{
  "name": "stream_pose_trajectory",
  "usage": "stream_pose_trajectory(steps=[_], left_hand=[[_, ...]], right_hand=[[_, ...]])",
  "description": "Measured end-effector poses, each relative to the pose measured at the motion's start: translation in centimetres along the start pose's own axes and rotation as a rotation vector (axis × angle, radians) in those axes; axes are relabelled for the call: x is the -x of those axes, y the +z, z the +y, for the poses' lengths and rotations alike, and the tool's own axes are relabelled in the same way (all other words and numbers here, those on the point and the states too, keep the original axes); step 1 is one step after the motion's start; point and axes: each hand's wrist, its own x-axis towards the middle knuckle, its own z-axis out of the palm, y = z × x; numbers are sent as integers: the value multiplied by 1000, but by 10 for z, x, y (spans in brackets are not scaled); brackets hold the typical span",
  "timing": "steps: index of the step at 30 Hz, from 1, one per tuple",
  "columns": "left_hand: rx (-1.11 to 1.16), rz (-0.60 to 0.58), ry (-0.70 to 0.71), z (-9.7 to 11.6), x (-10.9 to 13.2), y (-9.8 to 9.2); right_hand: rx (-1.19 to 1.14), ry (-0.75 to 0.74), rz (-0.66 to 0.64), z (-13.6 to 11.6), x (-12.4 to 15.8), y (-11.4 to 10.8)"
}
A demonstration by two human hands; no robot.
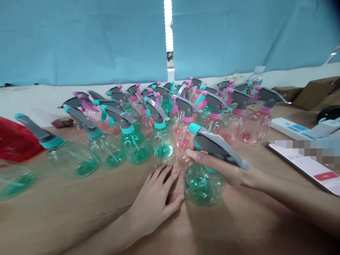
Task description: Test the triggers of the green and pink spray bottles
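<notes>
My right hand (225, 166) is wrapped round the neck and trigger of a green spray bottle (203, 186) with a grey and turquoise head. The bottle is upright or slightly tilted, its nozzle pointing left and away; whether its base touches the table cannot be made out. Just left of it, my left hand (159, 202) lies palm down on the wooden table (101, 219), fingers spread and holding nothing. Beyond the fingertips stands another green spray bottle (162, 145), and a darker green one (135, 147) is beside it.
Several pink spray bottles (183, 132) and green ones crowd the back of the table. To the right lie a phone (305, 166) and a white and blue box (294, 129). A cardboard box (313, 94) is behind them. A red plastic bag (16, 138) sits at the left.
</notes>
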Motion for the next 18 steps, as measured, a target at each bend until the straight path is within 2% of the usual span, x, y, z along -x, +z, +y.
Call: stream_pose_trajectory(steps=[5, 11, 14, 18], left_hand=[[-11, 8, 12, 0, 0, 0], [-10, 12, -1, -1, 1, 1], [-11, 7, 7, -1, 0, 1], [-2, 8, 14, 0, 0, 0]], right_hand=[[-158, -3, -107, -5, -3, 4], [-101, -48, -8, -1, -3, 6], [-100, -71, 9, 1, -3, 6], [-115, -32, -15, 2, -4, 5]])
